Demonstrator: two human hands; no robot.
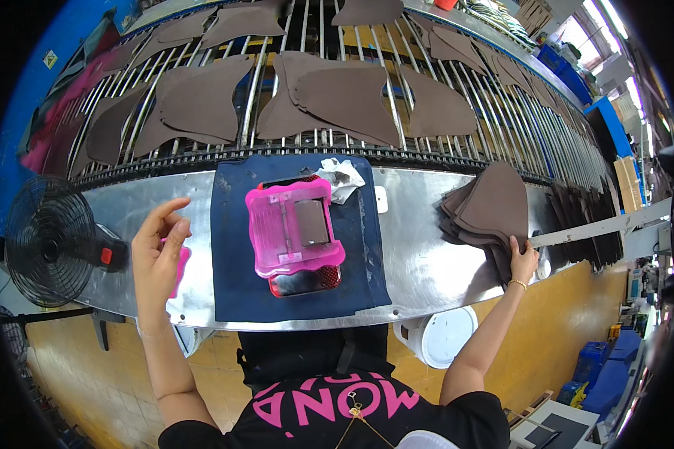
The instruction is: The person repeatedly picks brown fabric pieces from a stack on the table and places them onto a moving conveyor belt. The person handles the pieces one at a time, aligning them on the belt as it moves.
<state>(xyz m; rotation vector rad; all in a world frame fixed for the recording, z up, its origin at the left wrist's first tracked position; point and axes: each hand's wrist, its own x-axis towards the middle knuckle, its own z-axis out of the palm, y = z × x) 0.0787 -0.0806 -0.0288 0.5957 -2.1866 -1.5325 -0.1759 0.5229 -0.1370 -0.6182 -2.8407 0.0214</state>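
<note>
My right hand (523, 262) pinches the lower edge of a stack of dark brown cut pieces (494, 202), smooth like leather or foam sheet, at the right of the metal table. Above the table's left part, my left hand (159, 251) is raised with thumb and index finger apart, holding nothing visible. Partly hidden behind it is a bright pink thing (180, 271). Between the hands, a pink tray-like holder (275, 236) with a brown-grey block (311, 222) in it rests over a black and red object (305, 282) on a dark blue mat (236, 299).
Crumpled white tissue (341, 179) sits at the mat's upper right. A black fan (50, 243) stands left. Beyond the table, a rack of metal rods (337, 138) carries several brown pieces (337, 93). More dark pieces (588, 228) hang at right, by a pale bar (603, 227). A white bucket (448, 335) stands below.
</note>
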